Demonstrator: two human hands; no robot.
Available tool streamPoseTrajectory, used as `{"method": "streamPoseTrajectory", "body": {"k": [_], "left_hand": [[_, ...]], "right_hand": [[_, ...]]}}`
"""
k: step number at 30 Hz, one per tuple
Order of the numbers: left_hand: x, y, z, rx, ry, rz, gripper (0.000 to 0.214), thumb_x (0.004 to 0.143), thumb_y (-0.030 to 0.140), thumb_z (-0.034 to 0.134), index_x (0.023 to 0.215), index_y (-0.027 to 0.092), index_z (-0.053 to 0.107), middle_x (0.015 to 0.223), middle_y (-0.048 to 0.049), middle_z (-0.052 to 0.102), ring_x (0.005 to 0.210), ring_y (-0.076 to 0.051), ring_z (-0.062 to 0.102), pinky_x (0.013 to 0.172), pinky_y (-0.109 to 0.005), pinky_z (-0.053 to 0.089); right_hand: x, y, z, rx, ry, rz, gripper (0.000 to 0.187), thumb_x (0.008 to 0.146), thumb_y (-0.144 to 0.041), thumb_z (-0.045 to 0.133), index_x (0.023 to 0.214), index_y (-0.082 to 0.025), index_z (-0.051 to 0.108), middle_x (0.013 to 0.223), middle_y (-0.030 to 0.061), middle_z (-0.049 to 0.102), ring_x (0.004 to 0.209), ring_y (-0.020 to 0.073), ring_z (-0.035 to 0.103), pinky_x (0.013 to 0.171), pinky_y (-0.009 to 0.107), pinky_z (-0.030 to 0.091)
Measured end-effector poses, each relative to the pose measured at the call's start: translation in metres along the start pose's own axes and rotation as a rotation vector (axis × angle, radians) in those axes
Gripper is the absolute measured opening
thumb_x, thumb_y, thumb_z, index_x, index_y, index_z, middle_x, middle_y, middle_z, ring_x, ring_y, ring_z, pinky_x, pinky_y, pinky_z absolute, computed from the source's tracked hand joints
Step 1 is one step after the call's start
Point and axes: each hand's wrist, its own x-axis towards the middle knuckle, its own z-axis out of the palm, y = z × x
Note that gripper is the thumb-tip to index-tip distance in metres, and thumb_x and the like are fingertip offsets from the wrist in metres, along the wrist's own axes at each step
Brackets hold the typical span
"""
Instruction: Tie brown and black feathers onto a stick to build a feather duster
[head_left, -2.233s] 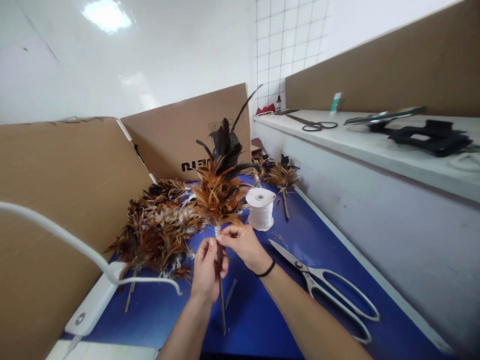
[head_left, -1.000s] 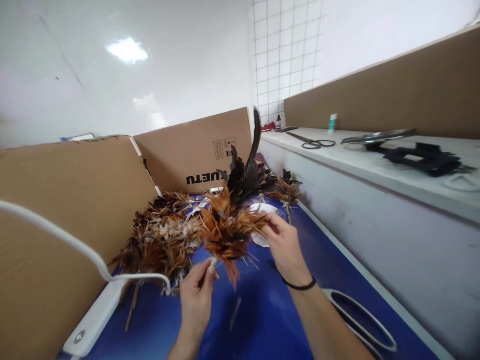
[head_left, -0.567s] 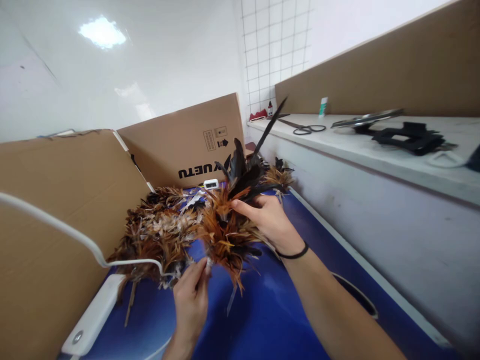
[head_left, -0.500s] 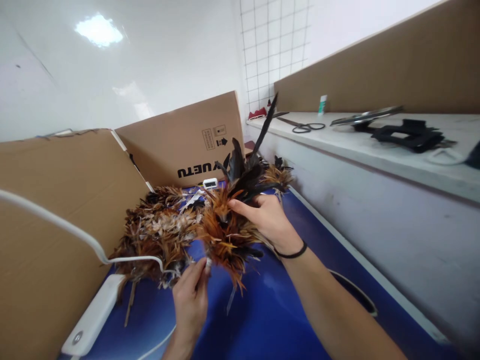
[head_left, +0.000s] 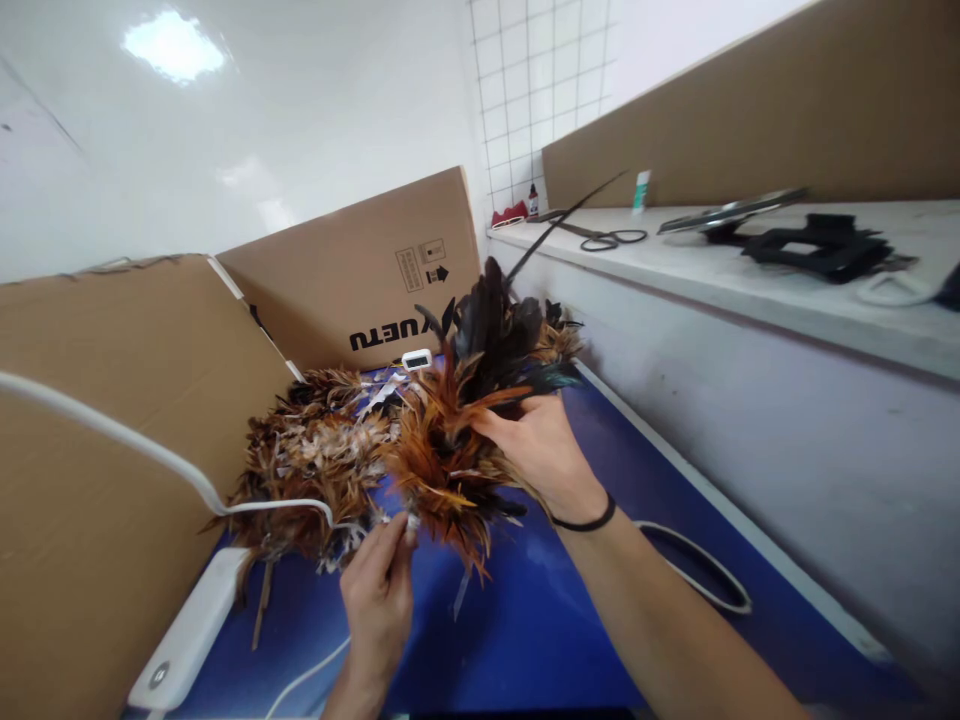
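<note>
While the left hand (head_left: pixel 377 590) pinched the feather bunch (head_left: pixel 448 470) at its white-wrapped base (head_left: pixel 412 523), the right hand (head_left: pixel 547 450) pinched it higher up; bunch sat between both hands, feather pile (head_left: pixel 311 455) beyond the left.

Feather bundle (head_left: pixel 442 470) over the table (head_left: pixel 540 630), feather pile (head_left: pixel 315 455) left, carton (head_left: pixel 322 265) behind, ledge (head_left: pixel 675 262) to the right

My head camera looks forward and down, near my left hand (head_left: pixel 379 580) and right hand (head_left: pixel 549 455), facing a box (head_left: pixel 341 262).
</note>
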Motion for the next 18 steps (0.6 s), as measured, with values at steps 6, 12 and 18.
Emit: {"method": "streamPoseTrajectory", "body": {"k": [6,12,18], "left_hand": [[0.001,0.004,-0.001,-0.006,-0.031,0.006,0.021,0.071,0.021,0.069,0.091,0.024,0.074,0.08,-0.0068,0.072,0.072,-0.019,0.066,0.067,-0.027,0.051],[0.004,0.01,-0.001,0.024,-0.05,0.015,0.02,0.073,0.022,0.067,0.091,0.022,0.074,0.077,-0.0064,0.071,0.064,-0.017,0.064,0.061,-0.025,0.049],[0.007,0.014,0.0,0.061,-0.085,0.003,0.015,0.075,0.026,0.064,0.085,0.02,0.074,0.07,-0.0061,0.069,0.061,-0.016,0.062,0.059,-0.024,0.046]], "right_hand": [[-0.003,0.004,0.0,0.111,-0.075,-0.141,0.015,0.062,-0.029,0.073,0.063,-0.016,0.066,0.072,0.0047,0.069,0.071,0.0205,0.063,0.067,0.032,0.053],[-0.008,0.009,0.001,0.129,-0.059,-0.17,0.013,0.064,-0.028,0.072,0.07,-0.018,0.067,0.077,0.0047,0.07,0.077,0.0221,0.064,0.076,0.036,0.052],[-0.008,0.019,0.005,0.283,-0.127,-0.157,0.013,0.062,-0.027,0.075,0.068,-0.019,0.067,0.071,0.0032,0.068,0.081,0.0233,0.065,0.08,0.038,0.052]]}}
